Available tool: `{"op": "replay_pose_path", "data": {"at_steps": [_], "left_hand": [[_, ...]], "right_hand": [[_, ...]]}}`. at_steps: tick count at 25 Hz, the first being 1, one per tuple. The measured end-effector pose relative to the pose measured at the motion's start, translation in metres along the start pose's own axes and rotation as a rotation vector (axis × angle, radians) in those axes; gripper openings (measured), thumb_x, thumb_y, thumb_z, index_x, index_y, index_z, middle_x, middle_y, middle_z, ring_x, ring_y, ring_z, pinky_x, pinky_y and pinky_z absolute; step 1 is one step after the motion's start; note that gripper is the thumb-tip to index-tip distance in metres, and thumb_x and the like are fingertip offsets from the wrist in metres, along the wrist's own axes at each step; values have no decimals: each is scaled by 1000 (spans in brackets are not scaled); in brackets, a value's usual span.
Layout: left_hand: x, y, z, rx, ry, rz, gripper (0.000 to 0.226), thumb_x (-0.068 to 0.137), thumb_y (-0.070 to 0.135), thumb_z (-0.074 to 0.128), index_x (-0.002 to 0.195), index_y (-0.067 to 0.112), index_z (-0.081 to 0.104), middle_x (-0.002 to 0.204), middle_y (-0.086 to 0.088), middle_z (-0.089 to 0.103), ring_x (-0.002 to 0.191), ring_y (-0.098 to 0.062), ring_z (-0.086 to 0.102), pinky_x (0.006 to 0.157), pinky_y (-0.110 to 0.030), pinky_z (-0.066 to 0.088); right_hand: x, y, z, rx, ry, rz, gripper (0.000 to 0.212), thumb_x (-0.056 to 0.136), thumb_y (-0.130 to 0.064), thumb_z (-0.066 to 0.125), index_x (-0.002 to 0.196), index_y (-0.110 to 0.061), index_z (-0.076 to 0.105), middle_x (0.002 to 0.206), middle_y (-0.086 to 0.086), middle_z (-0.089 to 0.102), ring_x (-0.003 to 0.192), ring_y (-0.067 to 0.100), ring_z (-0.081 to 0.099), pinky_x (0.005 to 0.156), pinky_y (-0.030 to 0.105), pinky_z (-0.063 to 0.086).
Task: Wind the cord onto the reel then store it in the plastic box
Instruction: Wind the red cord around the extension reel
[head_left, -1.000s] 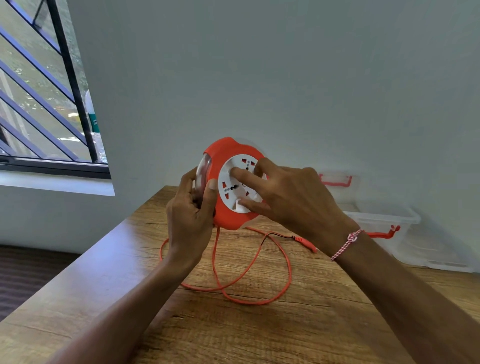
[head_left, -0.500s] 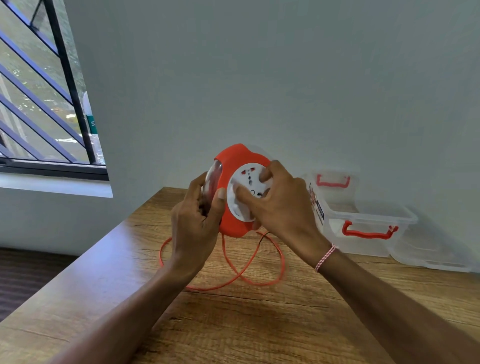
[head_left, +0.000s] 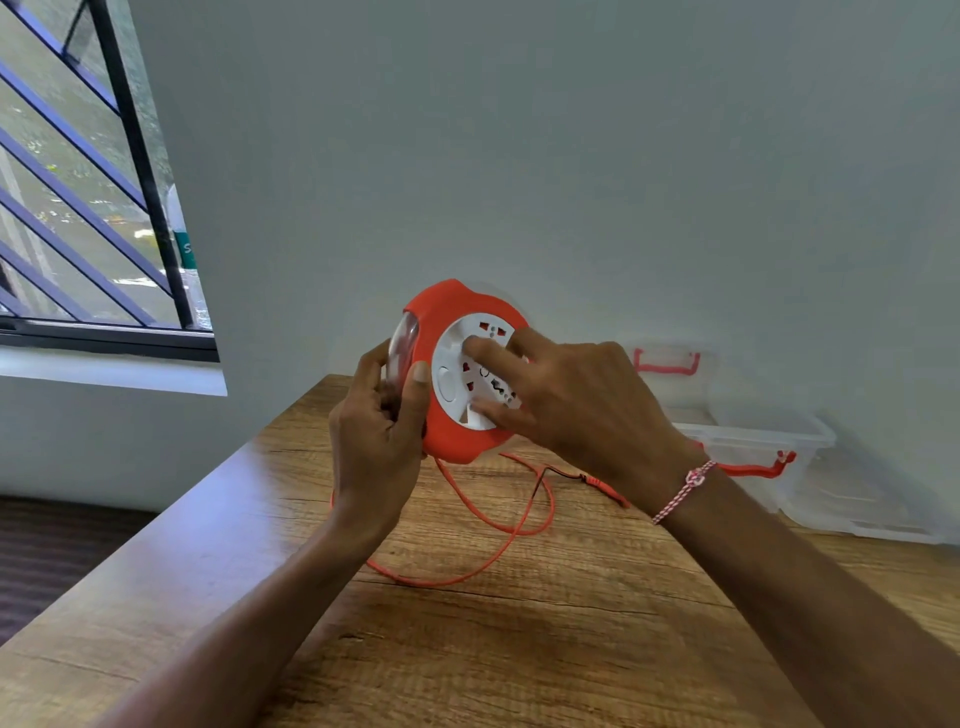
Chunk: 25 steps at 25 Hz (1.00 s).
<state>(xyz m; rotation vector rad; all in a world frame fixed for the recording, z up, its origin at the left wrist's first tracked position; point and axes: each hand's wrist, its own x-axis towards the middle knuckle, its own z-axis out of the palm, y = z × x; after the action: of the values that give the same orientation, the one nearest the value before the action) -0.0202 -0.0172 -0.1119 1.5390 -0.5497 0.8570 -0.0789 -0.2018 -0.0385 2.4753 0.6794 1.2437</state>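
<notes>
I hold an orange cord reel (head_left: 441, 322) with a white socket disc (head_left: 452, 384) upright above the wooden table (head_left: 519, 649). My left hand (head_left: 376, 447) grips its left rim, thumb on the orange front. My right hand (head_left: 576, 410) lies over the white disc with fingers spread and pressing on it. The orange cord (head_left: 493, 525) hangs from the reel's underside and lies in loose loops on the table; its end runs behind my right wrist. A clear plastic box (head_left: 763, 441) with red handles stands at the wall to the right, partly hidden by my right hand.
The box's clear lid (head_left: 857, 514) lies flat on the table beside the box. A barred window (head_left: 93, 208) is at the left, with a bottle on its sill. The table's left edge drops to a dark floor.
My right hand's fingers have shifted round on the white disc, from curled at its centre to spread across it. The cord loops on the table have changed shape and the view has shifted a little.
</notes>
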Motion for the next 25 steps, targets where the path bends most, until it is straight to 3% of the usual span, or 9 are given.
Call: {"op": "replay_pose_path", "data": {"at_steps": [7,10,12,14,16,18,20,23,25], "left_hand": [[-3,-5,0,13,-42,-7,43,100,71,47,135,46,54,96,20,74,76,-10,77,53,-40,65],[-3,-5,1,14,-64,18,44,100,71,47,135,46,54,95,18,74,77,-9,77,53,-36,65],[-3,-4,2,1,-76,32,44,101,69,47,135,44,55,95,26,74,78,-4,77,54,-27,64],[-3,-3,1,-1,-80,34,35,101,68,47,129,49,56,95,28,74,78,-3,77,53,-26,62],[-1,-2,-1,-20,-76,-2,32,100,68,48,128,52,53,97,31,74,81,-2,77,54,-24,63],[2,-5,-2,-50,-65,-53,35,100,63,50,130,44,53,101,35,74,86,0,78,59,-20,62],[4,-5,-3,-66,-46,-76,37,99,58,50,130,39,54,102,35,73,89,0,78,60,-19,61],[5,-2,-5,-82,-39,-83,30,100,56,50,127,44,54,101,35,74,88,1,78,60,-17,60],[4,-2,-5,-92,-46,-86,31,100,57,50,127,45,55,101,34,74,88,1,78,59,-17,60]], "right_hand": [[-3,-7,9,157,43,126,62,87,-62,69,132,-20,62,91,7,79,63,25,71,59,21,38],[0,-21,11,453,119,496,57,81,-66,72,114,-22,61,84,0,72,60,16,69,49,15,46],[2,-32,14,857,92,859,49,82,-62,74,104,-23,53,84,-5,72,54,12,71,42,19,52],[5,-35,13,1247,18,1082,47,83,-56,77,103,-23,51,71,3,77,49,18,73,41,26,53],[6,-29,9,1145,-14,992,46,84,-58,76,105,-22,54,66,0,76,49,14,72,43,22,50],[4,-17,6,661,11,702,48,85,-65,69,106,-23,58,79,-8,74,59,10,70,51,20,50],[2,-6,5,286,55,332,48,91,-63,64,117,-22,59,99,-4,73,66,16,69,53,24,47],[0,2,3,71,27,22,46,98,-50,63,136,-23,58,113,6,70,61,24,68,49,22,35],[-1,3,6,40,-41,-55,51,100,-48,59,147,-28,51,117,11,71,66,26,71,50,25,50]]}}
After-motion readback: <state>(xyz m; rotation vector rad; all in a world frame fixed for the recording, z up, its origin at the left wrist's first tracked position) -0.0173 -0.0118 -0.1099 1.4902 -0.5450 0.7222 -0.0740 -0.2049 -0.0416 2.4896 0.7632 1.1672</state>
